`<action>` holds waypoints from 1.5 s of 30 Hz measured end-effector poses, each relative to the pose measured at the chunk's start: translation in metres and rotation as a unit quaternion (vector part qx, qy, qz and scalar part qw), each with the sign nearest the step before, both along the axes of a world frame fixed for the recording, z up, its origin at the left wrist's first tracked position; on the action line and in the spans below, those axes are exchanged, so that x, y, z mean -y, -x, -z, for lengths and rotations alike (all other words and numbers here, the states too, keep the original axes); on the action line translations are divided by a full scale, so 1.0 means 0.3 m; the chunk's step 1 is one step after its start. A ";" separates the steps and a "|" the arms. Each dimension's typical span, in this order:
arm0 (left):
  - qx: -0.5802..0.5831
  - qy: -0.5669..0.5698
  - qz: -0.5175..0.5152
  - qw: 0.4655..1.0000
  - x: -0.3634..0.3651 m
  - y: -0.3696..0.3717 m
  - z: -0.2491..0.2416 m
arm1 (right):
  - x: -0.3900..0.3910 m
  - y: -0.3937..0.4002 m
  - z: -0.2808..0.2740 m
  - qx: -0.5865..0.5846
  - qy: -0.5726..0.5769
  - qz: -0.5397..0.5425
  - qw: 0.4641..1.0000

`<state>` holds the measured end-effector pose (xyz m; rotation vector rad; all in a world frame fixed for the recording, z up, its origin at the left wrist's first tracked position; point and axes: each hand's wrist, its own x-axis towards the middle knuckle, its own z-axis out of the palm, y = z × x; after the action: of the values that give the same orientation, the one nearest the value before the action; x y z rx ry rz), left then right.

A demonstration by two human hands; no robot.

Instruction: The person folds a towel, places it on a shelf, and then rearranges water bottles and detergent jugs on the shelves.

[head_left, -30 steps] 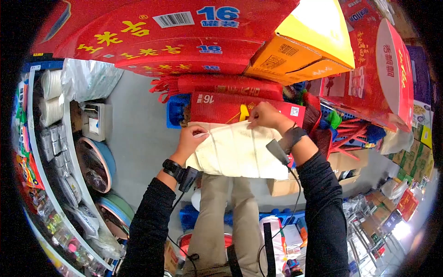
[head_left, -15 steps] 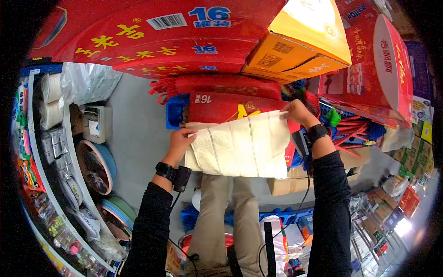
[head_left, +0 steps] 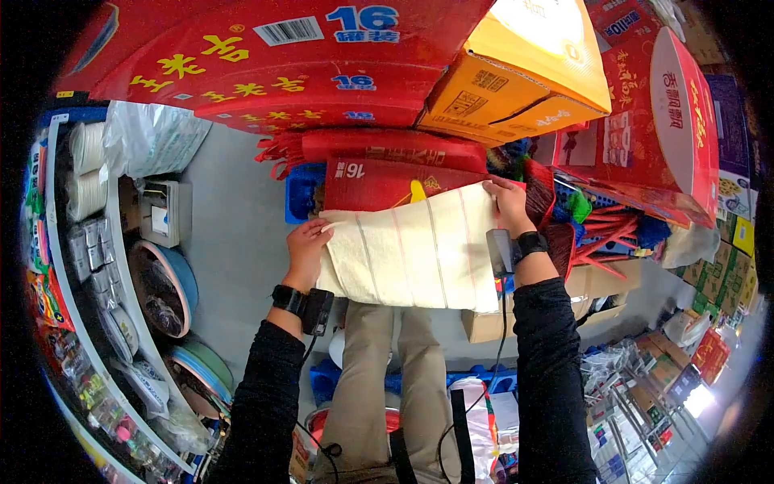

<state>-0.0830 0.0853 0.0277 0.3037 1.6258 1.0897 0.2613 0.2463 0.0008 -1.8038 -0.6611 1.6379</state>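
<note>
**Cream towel spread out between two hands**

While both hands are up in front, one towel [head_left: 411, 256] hangs stretched between them, so that's the landmark for everything else. It's cream terry cloth, soft and a bit fuzzy, roughly rectangular, with thin stripes running across it; I count about four, one of them pinkish. The left hand [head_left: 305, 246] is closed around the towel's left top corner, fingers curled over the edge. The right hand [head_left: 508, 203] pinches the right top corner, held a bit higher, so the top edge slopes. Each wrist wears a black strap with a small device and a cable.

Right behind the towel sits a red carton [head_left: 387, 184] printed "16", glossy cardboard. Above the towel are bigger red cartons [head_left: 266, 56] with yellow characters, plus two orange-yellow cardboard boxes [head_left: 524, 73]. Left of the towel there's bare grey floor [head_left: 234, 242], then a shelf edge [head_left: 81, 323] with packets and round basins. Below the towel you see beige trousers [head_left: 379, 379].
</note>
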 end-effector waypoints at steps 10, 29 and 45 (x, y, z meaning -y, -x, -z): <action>0.133 0.031 -0.076 0.988 0.092 -0.032 -0.031 | 0.084 -0.047 -0.036 -0.004 0.012 -0.043 0.999; 0.163 0.032 0.003 0.986 0.450 -0.288 -0.035 | 0.511 -0.220 -0.168 0.055 0.120 -0.324 0.937; 0.275 0.076 -0.027 0.958 0.677 -0.390 -0.122 | 0.727 -0.379 -0.220 0.176 0.001 -0.234 0.956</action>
<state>0.0339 -0.1177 0.0641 -0.1413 1.2098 0.9741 0.3750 0.0283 0.0669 -2.0731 -1.3320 1.6012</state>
